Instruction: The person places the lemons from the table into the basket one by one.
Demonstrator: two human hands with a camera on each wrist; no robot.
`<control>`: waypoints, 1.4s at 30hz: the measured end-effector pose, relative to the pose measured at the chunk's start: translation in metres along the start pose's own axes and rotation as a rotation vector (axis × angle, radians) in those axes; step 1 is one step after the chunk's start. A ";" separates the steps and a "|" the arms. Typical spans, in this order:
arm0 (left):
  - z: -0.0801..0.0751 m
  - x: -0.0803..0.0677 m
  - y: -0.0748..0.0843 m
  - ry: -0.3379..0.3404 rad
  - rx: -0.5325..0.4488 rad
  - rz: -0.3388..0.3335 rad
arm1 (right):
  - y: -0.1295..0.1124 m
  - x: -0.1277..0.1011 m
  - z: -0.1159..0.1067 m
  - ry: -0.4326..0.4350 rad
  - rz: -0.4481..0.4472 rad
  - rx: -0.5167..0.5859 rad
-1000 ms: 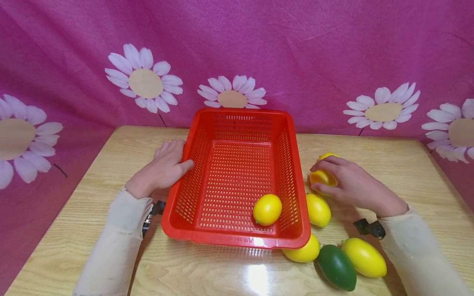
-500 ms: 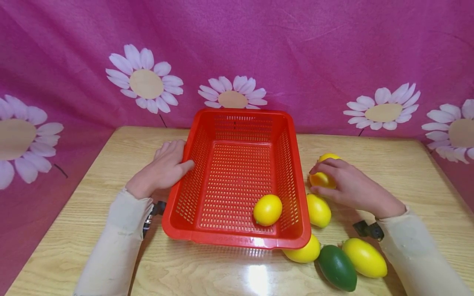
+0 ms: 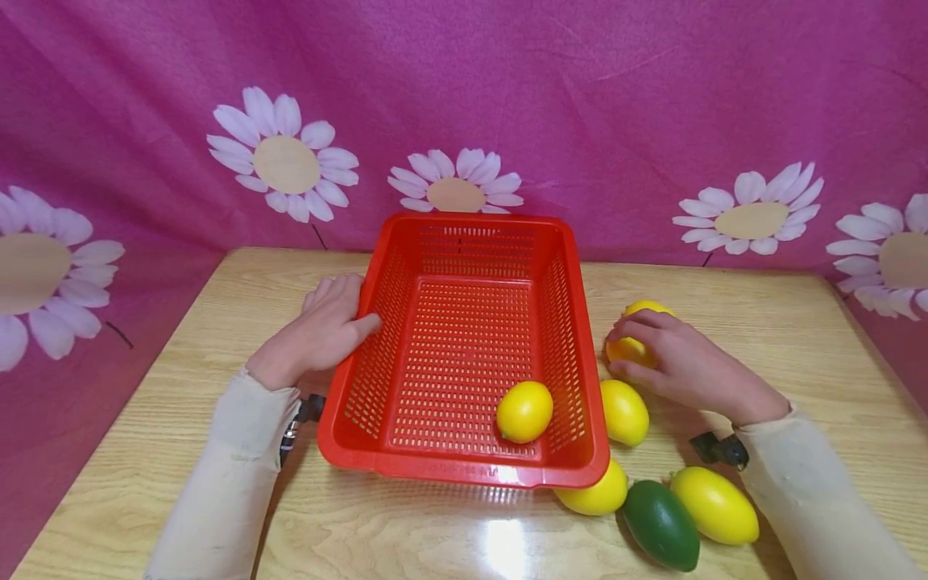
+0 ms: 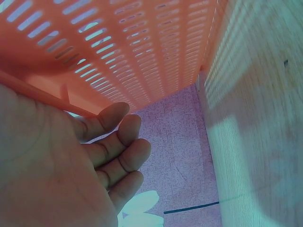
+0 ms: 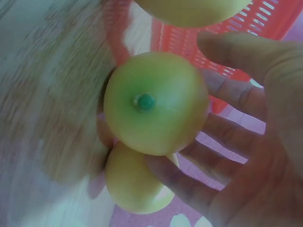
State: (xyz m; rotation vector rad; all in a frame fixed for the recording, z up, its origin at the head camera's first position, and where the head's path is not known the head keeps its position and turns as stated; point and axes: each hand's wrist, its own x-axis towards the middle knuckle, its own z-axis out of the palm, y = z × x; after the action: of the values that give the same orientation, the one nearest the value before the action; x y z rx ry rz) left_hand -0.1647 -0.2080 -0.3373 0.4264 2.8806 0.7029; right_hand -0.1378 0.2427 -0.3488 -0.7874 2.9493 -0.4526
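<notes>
**Ana:** Lemon (image 3: 629,350) under the right hand (image 3: 685,366) — is it actually gripped?

**Ben:** Start bigger. The wooden table (image 3: 768,322) carries everything, with a pink flowered cloth (image 3: 652,105) hanging behind it. The red basket (image 3: 406,451) sits in the middle, its slotted walls plain in the left wrist view (image 4: 142,52).

**Ana:** And the left hand (image 3: 319,338)?

**Ben:** It lies against the basket's left wall, fingers (image 4: 118,142) loosely extended, the thumb touching the wall, nothing clasped. My guess is it steadies the basket so it won't slide.

**Ana:** Now the right hand.

**Ben:** Its fingers and thumb curl round that lemon, just right of the basket's right wall, low at the table. The right wrist view shows the lemon (image 5: 156,104) cradled in the fingers (image 5: 227,156), stem end toward the camera. Whether it has left the wood, I cannot tell.

**Ana:** What's around it?

**Ben:** A second lemon (image 3: 648,307) touches it on the far side; a third lemon (image 3: 625,412) lies just nearer. At the basket's front right corner sit a fourth lemon (image 3: 596,493), a green fruit (image 3: 660,525) and a long lemon (image 3: 714,505). One lemon inside (image 3: 524,411) rests near the right wall.

**Ana:** Anything in the way?

**Ben:** Probably the basket's wall, standing between the held lemon and the inside.
</notes>
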 end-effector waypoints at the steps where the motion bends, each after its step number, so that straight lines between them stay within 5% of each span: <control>1: 0.000 0.000 0.000 0.000 -0.001 0.000 | 0.000 0.000 0.000 -0.002 0.001 -0.002; 42: 0.000 -0.001 0.000 -0.024 -0.048 -0.005 | 0.005 0.003 0.009 -0.051 -0.013 -0.019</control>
State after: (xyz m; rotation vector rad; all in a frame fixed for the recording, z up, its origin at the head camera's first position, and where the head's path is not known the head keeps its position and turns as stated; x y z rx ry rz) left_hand -0.1638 -0.2083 -0.3369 0.4190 2.8345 0.7594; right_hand -0.1413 0.2431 -0.3588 -0.8080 2.9079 -0.3992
